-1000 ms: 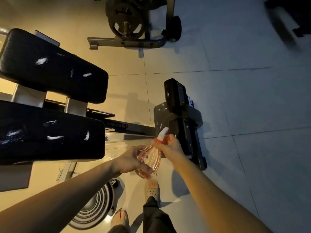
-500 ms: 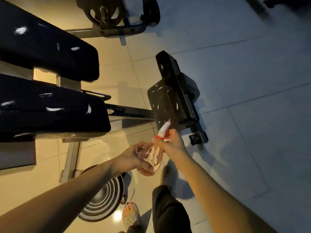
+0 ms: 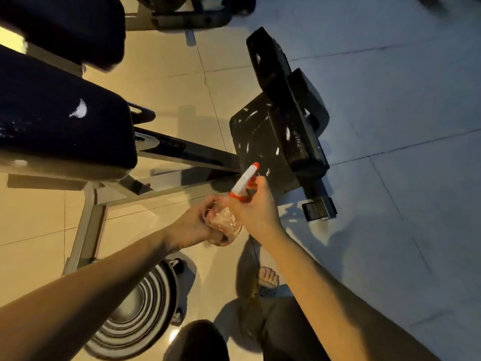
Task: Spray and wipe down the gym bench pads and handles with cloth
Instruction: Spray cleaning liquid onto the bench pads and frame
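At centre frame, above the tiled floor (image 3: 390, 100): a pink translucent ribbed plastic spray bottle with a white-and-red trigger head (image 3: 224, 226), held in both hands and clear of every surface.

Left hand (image 3: 194, 226) – fingers curled round the round body of the bottle from its left side and underneath, gripping it.

Right hand (image 3: 260, 209) – fingers closed round the bottle's neck just under the trigger head. One fingertip sits up by the red trigger; whether it is pressing cannot be told.

Nozzle tip points up-frame and overlaps the lower edge of a small flat black pad (image 3: 256, 136) at the far end of the bench. White streaks show on this pad; wet or only glare, not clear. Two black cylindrical roller pads (image 3: 299, 134) lie against its right side on a dark crossbar.

Left of the hands: a long black upholstered bench pad (image 3: 59, 121) with one white glint, mounted on a grey steel frame beam (image 3: 182, 152) that runs to the small pad. A second black upholstered pad (image 3: 78, 27) lies beyond it, upper left.

Lower frame: a stack of dark round weight plates (image 3: 135, 308) on the floor under the left forearm; a foot in an open sandal (image 3: 268, 280) beneath the right forearm. Top edge – the dark metal base of another machine (image 3: 182, 19), blurred.
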Demonstrator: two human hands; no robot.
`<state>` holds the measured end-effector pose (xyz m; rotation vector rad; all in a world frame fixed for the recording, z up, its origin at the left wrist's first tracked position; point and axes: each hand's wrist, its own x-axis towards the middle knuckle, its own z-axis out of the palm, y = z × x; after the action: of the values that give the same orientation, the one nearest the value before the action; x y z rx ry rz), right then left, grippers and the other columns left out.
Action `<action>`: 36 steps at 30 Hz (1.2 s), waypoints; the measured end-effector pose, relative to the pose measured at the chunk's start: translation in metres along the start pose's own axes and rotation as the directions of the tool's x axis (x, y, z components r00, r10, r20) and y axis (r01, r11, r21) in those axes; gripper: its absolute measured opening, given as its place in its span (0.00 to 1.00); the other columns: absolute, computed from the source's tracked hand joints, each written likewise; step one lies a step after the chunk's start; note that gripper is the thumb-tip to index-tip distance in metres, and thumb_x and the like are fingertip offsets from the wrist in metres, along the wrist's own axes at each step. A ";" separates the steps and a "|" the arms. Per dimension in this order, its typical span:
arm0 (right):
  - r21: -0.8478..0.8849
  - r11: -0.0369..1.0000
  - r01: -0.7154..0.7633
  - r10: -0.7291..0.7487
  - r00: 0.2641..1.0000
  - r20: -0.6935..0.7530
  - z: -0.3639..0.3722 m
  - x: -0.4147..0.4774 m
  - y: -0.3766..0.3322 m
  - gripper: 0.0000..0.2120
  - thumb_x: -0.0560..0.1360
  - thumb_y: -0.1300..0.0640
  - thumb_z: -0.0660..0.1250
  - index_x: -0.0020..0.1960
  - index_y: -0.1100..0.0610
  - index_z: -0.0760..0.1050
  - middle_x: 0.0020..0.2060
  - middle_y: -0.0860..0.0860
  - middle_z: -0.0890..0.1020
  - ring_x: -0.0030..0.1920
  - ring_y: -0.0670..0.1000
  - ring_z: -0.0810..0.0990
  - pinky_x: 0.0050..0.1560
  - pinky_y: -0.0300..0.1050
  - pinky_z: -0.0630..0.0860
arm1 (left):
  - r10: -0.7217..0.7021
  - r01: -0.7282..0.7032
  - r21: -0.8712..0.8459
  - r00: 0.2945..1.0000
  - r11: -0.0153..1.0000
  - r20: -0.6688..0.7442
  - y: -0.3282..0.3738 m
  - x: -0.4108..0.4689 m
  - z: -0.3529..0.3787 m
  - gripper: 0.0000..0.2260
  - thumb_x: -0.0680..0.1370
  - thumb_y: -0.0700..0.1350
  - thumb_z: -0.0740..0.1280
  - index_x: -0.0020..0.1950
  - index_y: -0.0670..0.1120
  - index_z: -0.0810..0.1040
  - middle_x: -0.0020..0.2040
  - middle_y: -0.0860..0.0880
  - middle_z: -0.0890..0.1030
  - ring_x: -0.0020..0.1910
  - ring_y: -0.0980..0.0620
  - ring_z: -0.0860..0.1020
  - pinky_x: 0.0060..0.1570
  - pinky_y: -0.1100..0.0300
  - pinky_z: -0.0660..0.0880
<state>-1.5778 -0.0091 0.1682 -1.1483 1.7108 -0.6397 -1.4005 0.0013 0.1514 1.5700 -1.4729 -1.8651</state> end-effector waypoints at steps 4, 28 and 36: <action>-0.005 0.995 0.098 -0.098 0.993 -0.071 0.020 0.026 0.032 0.35 0.67 0.45 0.81 0.66 0.51 0.67 0.57 0.45 0.78 0.59 0.48 0.79 0.58 0.48 0.81 | 0.055 -0.055 0.009 0.998 0.998 0.030 -0.032 0.040 0.001 0.34 0.67 0.34 0.81 0.67 0.56 0.73 0.61 0.52 0.81 0.61 0.53 0.80 0.58 0.56 0.81; -0.123 0.891 0.438 -0.454 0.856 -0.245 0.071 0.129 0.069 0.25 0.69 0.44 0.79 0.60 0.44 0.70 0.58 0.44 0.77 0.54 0.44 0.78 0.51 0.41 0.77 | 0.351 -0.348 0.055 0.934 0.936 -0.068 -0.105 0.156 -0.031 0.36 0.65 0.46 0.81 0.70 0.57 0.71 0.62 0.55 0.82 0.62 0.56 0.80 0.68 0.49 0.75; -0.068 0.888 0.455 -0.455 0.847 -0.275 0.079 0.163 0.053 0.23 0.71 0.46 0.78 0.60 0.45 0.71 0.51 0.41 0.78 0.51 0.43 0.79 0.53 0.44 0.80 | 0.342 -0.341 0.028 0.936 0.940 -0.087 -0.096 0.187 -0.055 0.34 0.65 0.43 0.79 0.69 0.58 0.73 0.60 0.54 0.84 0.62 0.54 0.81 0.68 0.46 0.75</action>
<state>-1.5461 -0.1274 0.0248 -1.5427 1.6748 -1.1456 -1.3858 -0.1250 -0.0253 1.2847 -1.5995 -1.5685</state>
